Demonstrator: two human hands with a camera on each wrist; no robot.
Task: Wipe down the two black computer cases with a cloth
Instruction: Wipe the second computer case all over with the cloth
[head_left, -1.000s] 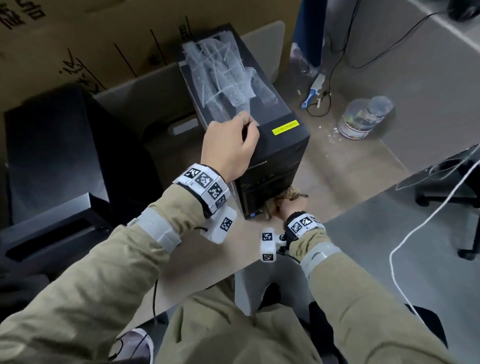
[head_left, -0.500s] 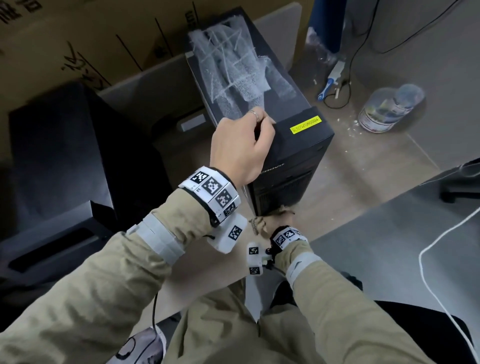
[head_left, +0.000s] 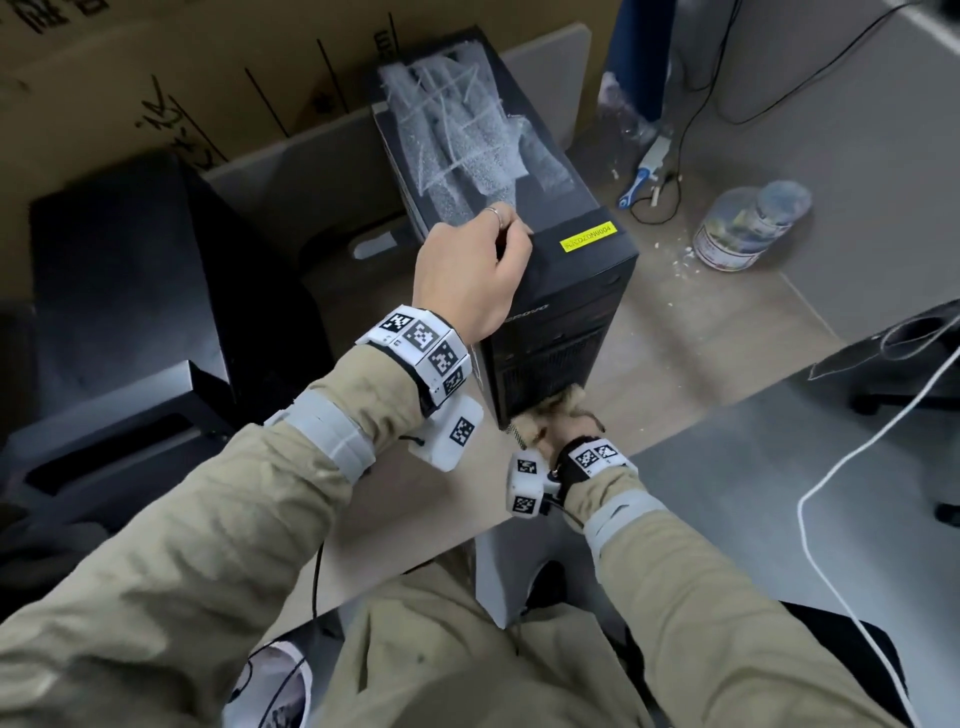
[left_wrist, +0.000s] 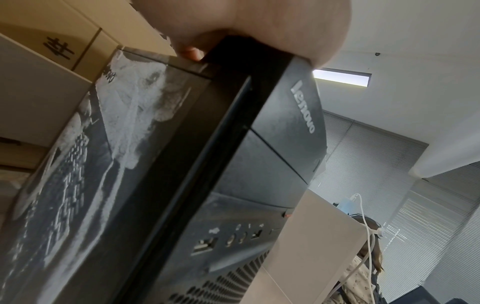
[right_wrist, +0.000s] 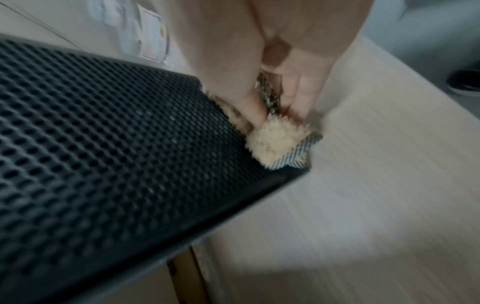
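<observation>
A black computer case (head_left: 571, 291) stands upright on the desk, with a yellow label and white dusty smears on its top. My left hand (head_left: 475, 273) grips its top front edge, fingers curled over the top (left_wrist: 249, 26). Low at the case's front grille (right_wrist: 109, 148), my right hand (head_left: 563, 434) holds a fluffy tan cloth (head_left: 558, 410) against the bottom edge; the cloth (right_wrist: 275, 142) is pinched between fingers and thumb. A second black case (head_left: 114, 291) stands at the left, untouched.
A clear plastic jar (head_left: 748, 228) lies on the desk to the right, near a blue-handled tool (head_left: 641, 176) and black cables. Cardboard boxes (head_left: 182, 67) stand behind. A white cable (head_left: 852, 467) hangs at right. The desk edge (head_left: 675, 441) runs just beside my right hand.
My right hand with the cloth has shifted along the bottom of the case's front, from the lower left corner toward the right. The left hand keeps its hold on top.
</observation>
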